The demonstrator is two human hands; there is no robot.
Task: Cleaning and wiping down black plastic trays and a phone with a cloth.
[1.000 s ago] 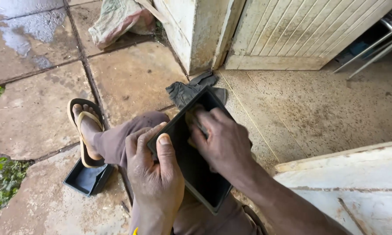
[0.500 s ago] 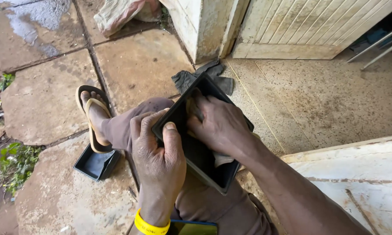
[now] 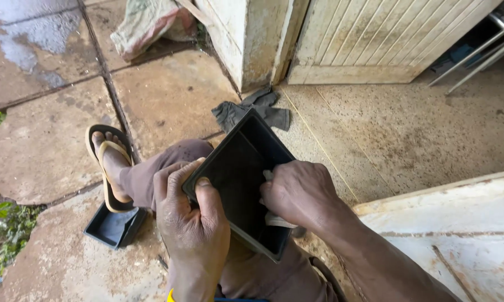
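A black rectangular tray (image 3: 238,173) rests tilted on my lap, its hollow side facing up. My left hand (image 3: 191,223) grips its near left rim, thumb lying over the edge. Inside the tray my right hand (image 3: 299,193) presses a small pale cloth (image 3: 275,219) against the right inner wall; only scraps of the cloth show beside my fingers.
A second small black tray (image 3: 113,226) lies on the stone paving by my sandalled foot (image 3: 109,162). A dark grey rag (image 3: 249,109) sits at the doorstep, a pale sack (image 3: 145,25) beyond it. White door (image 3: 375,39) behind, a white board (image 3: 453,223) at right.
The view has shifted slightly. My right hand has slid down toward the near right corner inside the tray, showing more of the hollow. My left hand keeps its grip on the rim.
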